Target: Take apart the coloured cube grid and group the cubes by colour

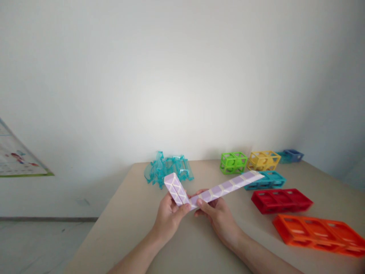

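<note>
A purple and white segmented folding toy (225, 188) is held above the table in both hands. It bends into a V, with a short folded arm rising to the left and a long straight arm stretching to the upper right. My left hand (168, 219) grips it near the bend, thumb on the base of the short arm. Close beside it, my right hand (218, 217) pinches the start of the long arm, thumb on top. Some fingertips are hidden behind the toy.
On the table (128, 213), teal translucent pieces (171, 169) lie at the back left. Green (234, 163), yellow (264, 161), teal (265, 180), red (282, 201) and orange (319, 233) open-frame blocks line the right. A blue block (293, 155) sits far back. A wall stands behind.
</note>
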Tool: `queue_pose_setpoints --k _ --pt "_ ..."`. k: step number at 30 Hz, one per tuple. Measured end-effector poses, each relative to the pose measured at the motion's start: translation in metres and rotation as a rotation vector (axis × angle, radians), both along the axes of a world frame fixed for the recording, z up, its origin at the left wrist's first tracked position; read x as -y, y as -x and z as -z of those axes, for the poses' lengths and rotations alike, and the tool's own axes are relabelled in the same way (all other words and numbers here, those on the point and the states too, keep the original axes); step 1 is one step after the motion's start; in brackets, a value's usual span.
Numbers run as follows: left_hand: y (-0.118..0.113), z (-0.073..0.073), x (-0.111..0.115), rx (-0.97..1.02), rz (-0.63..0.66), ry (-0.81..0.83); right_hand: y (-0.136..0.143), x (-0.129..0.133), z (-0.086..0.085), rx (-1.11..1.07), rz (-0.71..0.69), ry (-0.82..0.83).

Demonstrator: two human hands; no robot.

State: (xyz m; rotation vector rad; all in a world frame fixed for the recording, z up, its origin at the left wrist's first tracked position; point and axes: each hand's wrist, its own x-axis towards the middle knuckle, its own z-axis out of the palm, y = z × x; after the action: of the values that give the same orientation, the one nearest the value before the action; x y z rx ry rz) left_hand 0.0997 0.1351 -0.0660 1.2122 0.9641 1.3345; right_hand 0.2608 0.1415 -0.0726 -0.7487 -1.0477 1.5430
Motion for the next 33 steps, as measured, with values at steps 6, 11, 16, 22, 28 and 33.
queue_pose_setpoints --k 6,11,16,22,28,33 --pt "0.0 -0.001 0.0 -0.003 -0.024 0.03 -0.002 -0.002 -0.002 0.065 0.004 -0.042" --pt "0.003 0.001 0.002 -0.042 -0.036 -0.02 -0.005 -0.004 -0.006 0.11 0.019 -0.078" --pt "0.005 0.0 0.006 -0.112 -0.051 -0.094 -0.007 -0.002 -0.007 0.092 0.013 -0.094" --pt "0.006 0.0 0.009 -0.152 -0.028 -0.135 -0.006 -0.002 -0.003 0.022 -0.005 -0.068" --pt "0.008 -0.007 0.011 -0.272 0.002 -0.31 -0.005 -0.001 -0.005 -0.038 -0.02 -0.035" --pt "0.007 -0.011 0.011 -0.33 0.138 -0.561 -0.007 0.001 -0.005 -0.049 -0.113 -0.012"
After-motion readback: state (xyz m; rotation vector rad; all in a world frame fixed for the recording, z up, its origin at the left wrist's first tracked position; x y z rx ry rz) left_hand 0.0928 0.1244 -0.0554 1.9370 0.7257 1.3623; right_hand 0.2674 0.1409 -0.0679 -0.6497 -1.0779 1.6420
